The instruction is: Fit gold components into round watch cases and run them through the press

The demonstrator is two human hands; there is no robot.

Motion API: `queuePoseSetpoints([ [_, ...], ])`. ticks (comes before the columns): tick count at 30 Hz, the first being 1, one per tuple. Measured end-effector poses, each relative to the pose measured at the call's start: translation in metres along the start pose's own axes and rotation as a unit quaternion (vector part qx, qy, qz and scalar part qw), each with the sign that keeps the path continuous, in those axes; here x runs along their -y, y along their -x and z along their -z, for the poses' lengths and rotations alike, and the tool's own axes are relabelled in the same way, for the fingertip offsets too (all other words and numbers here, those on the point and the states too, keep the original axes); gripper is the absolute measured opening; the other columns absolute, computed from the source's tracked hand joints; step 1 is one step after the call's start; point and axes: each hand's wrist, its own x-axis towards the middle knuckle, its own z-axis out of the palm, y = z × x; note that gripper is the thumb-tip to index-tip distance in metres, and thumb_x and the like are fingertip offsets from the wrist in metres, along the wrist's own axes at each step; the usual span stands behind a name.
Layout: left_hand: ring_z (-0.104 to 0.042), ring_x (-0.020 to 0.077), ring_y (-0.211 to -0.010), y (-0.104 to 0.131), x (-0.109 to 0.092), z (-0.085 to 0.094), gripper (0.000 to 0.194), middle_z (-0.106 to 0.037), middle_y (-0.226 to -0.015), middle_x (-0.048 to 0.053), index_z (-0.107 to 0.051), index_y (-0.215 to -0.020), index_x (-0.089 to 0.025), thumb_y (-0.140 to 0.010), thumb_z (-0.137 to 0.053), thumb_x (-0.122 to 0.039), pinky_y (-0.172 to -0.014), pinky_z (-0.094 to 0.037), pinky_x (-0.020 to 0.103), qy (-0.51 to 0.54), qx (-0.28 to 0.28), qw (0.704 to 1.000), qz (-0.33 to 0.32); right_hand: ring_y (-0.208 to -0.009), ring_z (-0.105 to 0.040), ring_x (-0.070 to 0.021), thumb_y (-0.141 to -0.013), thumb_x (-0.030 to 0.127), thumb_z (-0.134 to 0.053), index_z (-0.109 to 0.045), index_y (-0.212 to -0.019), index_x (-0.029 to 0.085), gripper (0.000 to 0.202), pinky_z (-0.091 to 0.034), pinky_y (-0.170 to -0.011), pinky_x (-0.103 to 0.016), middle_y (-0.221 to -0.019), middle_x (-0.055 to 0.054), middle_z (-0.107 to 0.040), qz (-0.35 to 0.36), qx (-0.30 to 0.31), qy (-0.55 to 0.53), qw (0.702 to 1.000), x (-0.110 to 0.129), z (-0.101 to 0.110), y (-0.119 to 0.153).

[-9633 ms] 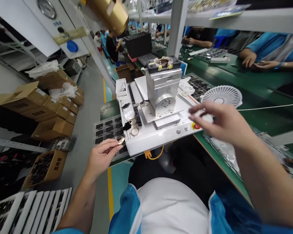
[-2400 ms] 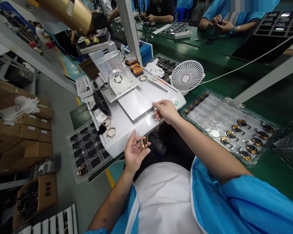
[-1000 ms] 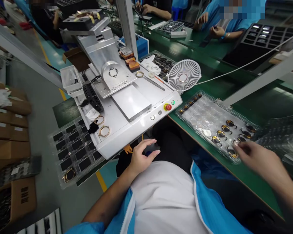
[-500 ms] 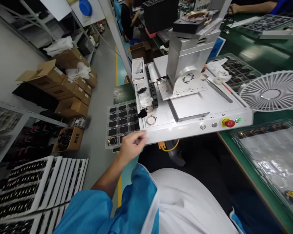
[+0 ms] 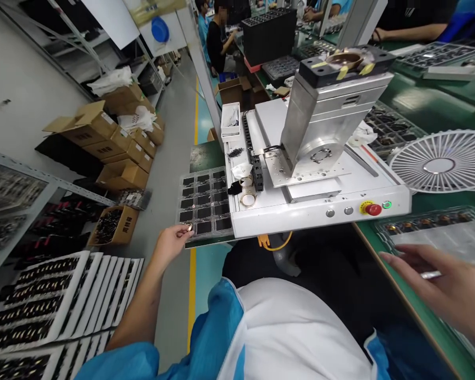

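My left hand [image 5: 173, 245] is at the near left corner of a clear tray [image 5: 206, 241] with dark square pockets. Its fingers pinch a small gold-rimmed watch case [image 5: 190, 227], mostly hidden by the fingertips. On the right, my right hand [image 5: 445, 279] hovers over a clear plastic tray [image 5: 467, 248], fingers curled and slightly blurred. A silvery piece [image 5: 431, 274] shows between its thumb and fingers; its kind is unclear. Two gold-rimmed rings, one of them a round watch case [image 5: 248, 199], lie on the white machine bed [image 5: 269, 219].
A tilted metal fixture [image 5: 328, 121] stands on the machine. Along its front edge are buttons and a red emergency stop [image 5: 373, 209]. A white fan [image 5: 439, 164] is at the right, cartons [image 5: 87, 129] at the left. Other people sit at the far benches.
My left hand has moved left from the machine's corner to the tray's corner and pinched the watch case there. My right hand has come into view. The metal fixture has shifted and tilted.
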Motion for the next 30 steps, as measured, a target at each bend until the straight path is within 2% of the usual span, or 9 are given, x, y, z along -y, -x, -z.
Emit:
queuePoseSetpoints([
  [2,-0.076,0.0274,-0.086,0.002,-0.008,0.004,0.031,-0.081,-0.095,0.01,-0.08,-0.089,-0.022,-0.084,-0.07,-0.051,-0.075,-0.062,0.036,0.041,-0.027,0.997,-0.06,-0.049,-0.062,-0.0356,-0.073,0.081,-0.053,-0.066,-0.083,0.049,0.036,-0.039,-0.048,-0.047,-0.062,-0.014,-0.068,0.058,-0.037,-0.081,0.994,0.033,0.025,-0.003],
  [5,-0.075,0.0236,-0.081,0.004,-0.035,0.008,0.022,-0.08,-0.092,0.008,-0.082,-0.084,-0.025,-0.085,-0.074,-0.046,-0.067,-0.061,0.032,0.119,-0.074,0.965,-0.222,-0.052,-0.065,-0.0258,-0.084,0.063,-0.063,-0.068,-0.084,0.043,0.02,-0.047,-0.055,-0.043,-0.075,-0.007,-0.074,0.17,-0.142,-0.165,0.961,0.076,0.069,-0.024],
  [7,-0.074,0.0208,-0.077,0.003,-0.062,0.009,0.014,-0.079,-0.086,0.006,-0.082,-0.084,-0.025,-0.087,-0.076,-0.038,-0.066,-0.061,0.031,0.146,-0.087,0.931,-0.324,-0.066,-0.071,-0.0238,-0.087,0.051,-0.067,-0.07,-0.088,0.036,0.015,-0.053,-0.064,-0.041,-0.088,-0.006,-0.077,0.248,-0.227,-0.179,0.925,0.101,0.096,-0.054],
  [10,-0.074,0.0194,-0.08,0.001,-0.103,0.012,0.008,-0.078,-0.088,0.006,-0.08,-0.087,-0.024,-0.089,-0.074,-0.029,-0.074,-0.063,0.032,0.146,-0.109,0.894,-0.409,-0.089,-0.072,-0.0264,-0.087,0.039,-0.07,-0.073,-0.096,0.023,0.018,-0.057,-0.078,-0.041,-0.104,-0.01,-0.076,0.329,-0.316,-0.178,0.872,0.135,0.131,-0.111],
  [15,-0.073,0.0268,-0.111,-0.008,-0.15,0.023,0.018,-0.076,-0.118,0.008,-0.065,-0.069,-0.022,-0.086,-0.073,-0.019,-0.099,-0.059,0.044,0.168,-0.179,0.85,-0.466,-0.12,-0.064,-0.0304,-0.086,0.019,-0.074,-0.073,-0.112,0.01,0.028,-0.05,-0.106,-0.045,-0.121,-0.013,-0.073,0.4,-0.196,-0.165,0.88,0.179,0.165,-0.188],
  [19,-0.077,0.0228,-0.091,-0.024,-0.19,0.042,0.023,-0.08,-0.101,0.004,-0.064,-0.064,-0.021,-0.083,-0.075,-0.015,-0.084,-0.063,0.04,0.204,-0.179,0.809,-0.521,-0.109,-0.069,-0.0283,-0.083,0.028,-0.08,-0.076,-0.102,0.015,0.024,-0.053,-0.103,-0.045,-0.106,-0.004,-0.074,0.455,-0.105,-0.172,0.868,0.203,0.172,-0.222],
  [23,-0.075,0.0208,-0.089,-0.049,-0.258,0.058,0.019,-0.08,-0.094,0.004,-0.071,-0.07,-0.021,-0.085,-0.077,-0.03,-0.086,-0.06,0.037,0.198,-0.186,0.804,-0.529,-0.098,-0.072,-0.0255,-0.072,0.023,-0.088,-0.076,-0.085,0.017,0.018,-0.056,-0.098,-0.042,-0.087,-0.001,-0.073,0.474,-0.046,-0.192,0.858,0.218,0.175,-0.237],
  [27,-0.072,0.0204,-0.092,-0.078,-0.337,0.063,0.03,-0.079,-0.097,0.006,-0.075,-0.076,-0.019,-0.089,-0.071,-0.045,-0.083,-0.056,0.033,0.15,-0.186,0.816,-0.526,-0.095,-0.07,-0.0223,-0.074,0.02,-0.085,-0.074,-0.089,0.016,0.019,-0.057,-0.096,-0.041,-0.09,-0.004,-0.074,0.455,-0.1,-0.274,0.841,0.215,0.178,-0.23],
  [30,-0.068,0.0203,-0.078,-0.094,-0.381,0.062,0.039,-0.073,-0.077,0.006,-0.072,-0.068,-0.016,-0.096,-0.061,-0.041,-0.076,-0.05,0.033,0.053,-0.131,0.834,-0.533,-0.093,-0.07,-0.0203,-0.081,0.02,-0.077,-0.071,-0.097,0.013,0.018,-0.058,-0.093,-0.039,-0.097,-0.007,-0.074,0.413,-0.161,-0.339,0.83,0.194,0.174,-0.212],
])
